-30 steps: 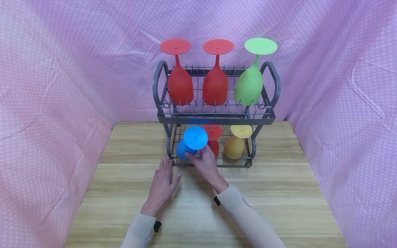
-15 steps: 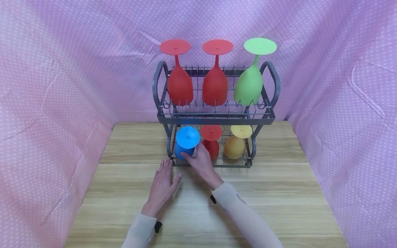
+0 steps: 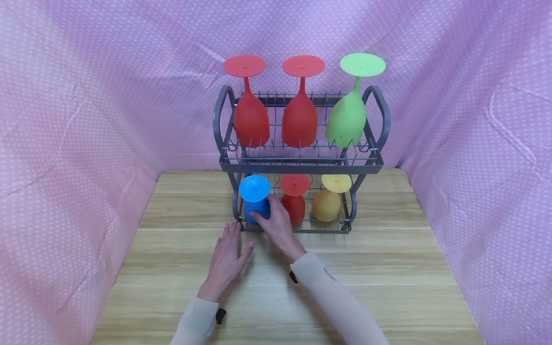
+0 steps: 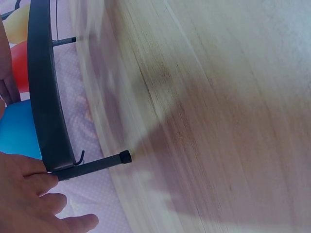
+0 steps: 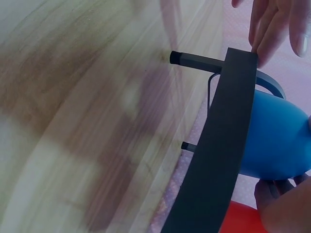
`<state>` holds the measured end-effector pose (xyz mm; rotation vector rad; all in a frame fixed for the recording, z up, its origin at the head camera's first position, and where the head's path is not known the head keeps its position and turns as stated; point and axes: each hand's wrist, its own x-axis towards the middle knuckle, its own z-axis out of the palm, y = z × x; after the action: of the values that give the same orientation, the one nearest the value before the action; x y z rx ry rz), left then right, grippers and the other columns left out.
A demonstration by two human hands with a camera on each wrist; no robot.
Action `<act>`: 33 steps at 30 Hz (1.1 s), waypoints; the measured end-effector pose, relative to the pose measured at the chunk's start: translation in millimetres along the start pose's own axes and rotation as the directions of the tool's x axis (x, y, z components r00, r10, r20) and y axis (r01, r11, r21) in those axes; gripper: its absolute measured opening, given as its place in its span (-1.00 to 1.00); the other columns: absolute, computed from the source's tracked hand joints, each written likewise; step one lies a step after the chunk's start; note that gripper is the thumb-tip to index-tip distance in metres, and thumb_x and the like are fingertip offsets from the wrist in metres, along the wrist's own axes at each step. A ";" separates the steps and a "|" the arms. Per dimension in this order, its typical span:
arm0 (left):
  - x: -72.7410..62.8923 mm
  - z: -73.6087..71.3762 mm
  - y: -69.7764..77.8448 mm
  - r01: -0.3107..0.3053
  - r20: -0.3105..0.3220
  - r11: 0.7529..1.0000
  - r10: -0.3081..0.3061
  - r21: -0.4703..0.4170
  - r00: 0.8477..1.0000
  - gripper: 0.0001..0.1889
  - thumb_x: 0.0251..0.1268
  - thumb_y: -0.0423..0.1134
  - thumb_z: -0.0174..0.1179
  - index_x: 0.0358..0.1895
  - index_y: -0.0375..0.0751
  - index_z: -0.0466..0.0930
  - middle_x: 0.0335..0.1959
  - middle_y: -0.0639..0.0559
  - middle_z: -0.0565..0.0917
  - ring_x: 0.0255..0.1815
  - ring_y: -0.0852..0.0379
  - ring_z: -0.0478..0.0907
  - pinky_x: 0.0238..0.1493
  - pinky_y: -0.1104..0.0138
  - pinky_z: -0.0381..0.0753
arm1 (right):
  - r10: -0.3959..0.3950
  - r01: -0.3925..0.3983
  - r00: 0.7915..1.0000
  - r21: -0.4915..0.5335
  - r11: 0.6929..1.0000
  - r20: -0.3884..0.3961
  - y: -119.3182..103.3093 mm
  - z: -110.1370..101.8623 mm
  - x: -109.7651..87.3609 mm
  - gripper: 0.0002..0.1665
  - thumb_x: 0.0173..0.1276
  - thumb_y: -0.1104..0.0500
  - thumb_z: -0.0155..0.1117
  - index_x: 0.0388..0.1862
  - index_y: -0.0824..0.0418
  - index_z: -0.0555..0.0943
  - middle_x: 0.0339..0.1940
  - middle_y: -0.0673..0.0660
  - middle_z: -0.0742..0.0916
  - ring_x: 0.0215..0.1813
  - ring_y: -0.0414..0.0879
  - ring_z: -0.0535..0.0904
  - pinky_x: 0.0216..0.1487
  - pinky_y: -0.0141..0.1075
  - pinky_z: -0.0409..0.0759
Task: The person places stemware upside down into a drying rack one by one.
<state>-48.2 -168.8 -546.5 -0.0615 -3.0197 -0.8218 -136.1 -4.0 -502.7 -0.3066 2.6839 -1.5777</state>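
Note:
In the head view a blue plastic goblet [image 3: 254, 189] stands upside down at the left end of the rack's lower tier. My right hand [image 3: 277, 224] grips its bowl from the right, thumb in front and fingers behind. The right wrist view shows fingers against the blue bowl [image 5: 274, 136]. My left hand [image 3: 225, 256] has its fingers extended, their tips touching the front left corner of the dark metal rack [image 3: 302, 169]. In the left wrist view those fingers [image 4: 41, 184] lie at the rack's corner. Right of the blue goblet are an inverted red goblet [image 3: 294, 208] and a yellow goblet [image 3: 326, 206].
On the upper tier two red goblets [image 3: 252, 120] [image 3: 299, 120] and a green goblet [image 3: 346, 120] stand upside down. The rack sits at the back of a wooden table [image 3: 388, 268]. Pink dotted cloth [image 3: 474, 120] hangs behind and at both sides.
My right hand has moved left with the blue goblet, which went from leaning right over the red one to nearly upright at the tier's left end. The left hand stays put.

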 end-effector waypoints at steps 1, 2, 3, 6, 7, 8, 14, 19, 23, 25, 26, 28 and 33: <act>-0.1 -0.1 0.0 0.001 0.002 1.000 -0.001 0.001 1.000 -0.18 0.55 0.12 0.12 0.60 -0.37 0.14 0.64 -0.29 0.14 0.67 -0.27 -0.05 0.52 -0.29 0.12 | 0.003 -0.003 1.000 0.002 1.000 0.002 0.6 0.7 -0.2 -0.11 0.36 0.01 0.50 0.56 0.08 0.30 0.48 0.12 0.53 0.49 0.12 0.44 0.41 0.14 0.47; 0.0 -0.2 -0.1 0.003 0.005 1.000 -0.003 0.003 1.000 -0.18 0.55 0.13 0.12 0.61 -0.37 0.13 0.64 -0.29 0.14 0.67 -0.27 -0.05 0.52 -0.29 0.12 | 0.005 -0.005 1.000 0.005 1.000 0.004 1.2 1.3 -0.3 -0.12 0.37 0.01 0.50 0.57 0.08 0.30 0.48 0.13 0.52 0.49 0.12 0.43 0.40 0.15 0.47; -0.1 -0.4 0.1 0.004 0.007 1.000 -0.004 0.003 1.000 -0.18 0.55 0.13 0.11 0.61 -0.37 0.13 0.64 -0.29 0.13 0.68 -0.27 -0.06 0.52 -0.29 0.11 | 0.006 -0.006 1.000 0.005 1.000 0.006 2.0 2.0 -0.5 -0.12 0.37 0.01 0.49 0.57 0.07 0.29 0.48 0.12 0.52 0.50 0.12 0.43 0.40 0.15 0.47; 0.0 -1.0 0.3 0.005 0.010 1.000 -0.005 0.000 1.000 -0.17 0.55 0.13 0.11 0.62 -0.36 0.12 0.65 -0.29 0.13 0.68 -0.26 -0.07 0.52 -0.29 0.11 | -0.001 0.001 1.000 0.004 1.000 0.010 4.1 3.7 -0.3 -0.13 0.39 0.02 0.48 0.57 0.08 0.29 0.48 0.13 0.52 0.49 0.12 0.43 0.40 0.15 0.48; 0.1 -1.1 0.5 0.005 0.011 1.000 -0.005 0.000 1.000 -0.17 0.55 0.14 0.11 0.62 -0.35 0.11 0.65 -0.29 0.12 0.68 -0.26 -0.07 0.52 -0.29 0.11 | -0.004 0.004 1.000 0.002 1.000 0.010 4.6 4.2 -0.1 -0.13 0.39 0.02 0.47 0.57 0.08 0.29 0.48 0.14 0.52 0.49 0.12 0.43 0.40 0.14 0.48; 0.1 -1.0 0.5 0.006 0.011 1.000 -0.006 -0.002 1.000 -0.17 0.55 0.14 0.11 0.62 -0.35 0.11 0.65 -0.29 0.12 0.68 -0.26 -0.07 0.52 -0.28 0.10 | -0.006 0.006 1.000 0.002 1.000 0.009 5.1 4.7 0.3 -0.13 0.39 0.02 0.47 0.57 0.09 0.29 0.48 0.14 0.52 0.49 0.13 0.44 0.40 0.14 0.48; -0.6 0.5 0.7 0.009 0.011 1.000 -0.009 -0.006 1.000 -0.17 0.55 0.15 0.10 0.61 -0.37 0.12 0.65 -0.29 0.13 0.67 -0.28 -0.06 0.53 -0.28 0.09 | -0.002 0.002 1.000 0.000 1.000 0.013 7.0 7.5 2.8 -0.14 0.41 0.03 0.46 0.58 0.09 0.28 0.49 0.14 0.51 0.49 0.13 0.44 0.41 0.14 0.47; -0.8 0.9 1.7 0.013 0.013 1.000 -0.012 -0.012 1.000 -0.18 0.54 0.11 0.12 0.61 -0.38 0.12 0.64 -0.30 0.13 0.67 -0.30 -0.06 0.52 -0.30 0.10 | 0.014 -0.014 1.000 0.001 1.000 0.025 7.9 8.7 3.9 -0.13 0.42 0.00 0.44 0.60 0.09 0.27 0.50 0.15 0.49 0.50 0.14 0.42 0.41 0.16 0.46; -0.2 0.7 2.9 0.015 0.012 1.000 -0.015 -0.012 1.000 -0.18 0.54 0.12 0.12 0.61 -0.37 0.11 0.64 -0.30 0.13 0.67 -0.29 -0.06 0.52 -0.29 0.11 | 0.027 -0.027 0.999 0.005 1.000 0.030 8.5 9.5 4.4 -0.12 0.43 -0.02 0.43 0.61 0.08 0.25 0.52 0.14 0.47 0.51 0.15 0.40 0.40 0.18 0.46; 0.1 0.7 3.2 0.012 0.011 1.000 -0.012 -0.013 1.000 -0.17 0.55 0.11 0.12 0.61 -0.37 0.11 0.64 -0.30 0.14 0.67 -0.29 -0.06 0.52 -0.29 0.11 | 0.030 -0.030 0.999 0.005 1.000 0.030 8.3 9.5 4.2 -0.11 0.43 -0.02 0.43 0.62 0.07 0.24 0.53 0.14 0.47 0.52 0.16 0.39 0.40 0.19 0.46; 0.3 0.7 3.2 0.013 0.012 1.000 -0.013 -0.010 1.000 -0.17 0.55 0.11 0.12 0.62 -0.37 0.11 0.64 -0.30 0.14 0.67 -0.28 -0.06 0.52 -0.29 0.12 | 0.030 -0.030 0.999 0.004 1.000 0.030 8.2 9.1 3.9 -0.11 0.43 -0.03 0.42 0.62 0.07 0.24 0.54 0.14 0.46 0.52 0.16 0.39 0.40 0.19 0.46; 0.3 0.4 2.9 0.014 0.016 1.000 -0.014 -0.010 1.000 -0.17 0.55 0.12 0.11 0.62 -0.36 0.10 0.64 -0.30 0.13 0.67 -0.28 -0.07 0.52 -0.29 0.11 | 0.031 -0.031 0.999 0.003 1.000 0.028 7.6 8.4 2.9 -0.10 0.43 -0.04 0.42 0.63 0.05 0.23 0.54 0.14 0.45 0.53 0.16 0.38 0.40 0.19 0.46; 0.0 -1.2 2.5 0.016 0.021 1.000 -0.016 -0.004 1.000 -0.18 0.56 0.12 0.11 0.62 -0.35 0.10 0.64 -0.30 0.13 0.67 -0.30 -0.04 0.52 -0.29 0.11 | 0.017 -0.017 1.000 0.003 1.000 0.021 6.0 4.7 -2.4 -0.08 0.44 -0.06 0.41 0.65 0.03 0.21 0.58 0.11 0.42 0.56 0.14 0.33 0.40 0.18 0.46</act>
<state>-48.1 -167.2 -544.2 -0.0466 -3.0418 -0.8335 -134.2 -4.8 -510.5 -0.2980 2.6611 -1.5653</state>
